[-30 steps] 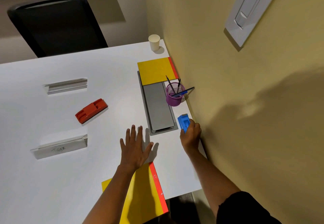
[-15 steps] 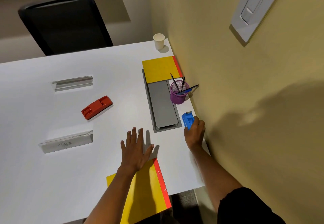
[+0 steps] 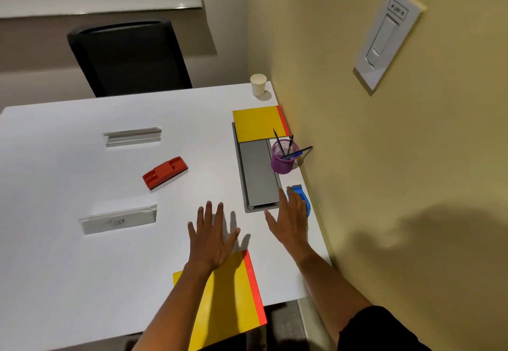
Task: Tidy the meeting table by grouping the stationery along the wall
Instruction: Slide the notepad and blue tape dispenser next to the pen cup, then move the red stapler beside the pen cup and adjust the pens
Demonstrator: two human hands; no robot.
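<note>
A blue eraser [image 3: 302,198] lies on the white table [image 3: 82,268] close to the wall. My right hand [image 3: 288,218] hovers open just left of it, fingers spread, holding nothing. My left hand [image 3: 213,236] rests flat and open on the table, its heel on a yellow pad with a red spine [image 3: 228,295] at the near edge. A second yellow pad [image 3: 258,123] and a purple mesh pen cup [image 3: 284,158] sit along the wall. A red eraser [image 3: 165,172] lies mid-table. Two clear name holders [image 3: 132,136] [image 3: 118,221] stand to the left.
A grey cable hatch [image 3: 258,177] is set into the table beside the wall. A paper cup [image 3: 258,84] stands at the far corner. A black chair [image 3: 129,56] is behind the far edge. The yellow wall [image 3: 384,158] carries a white switch plate [image 3: 384,40].
My right hand has let go of the blue eraser, opened and drawn back left of it. The eraser now lies by the wall. My left hand has stayed flat.
</note>
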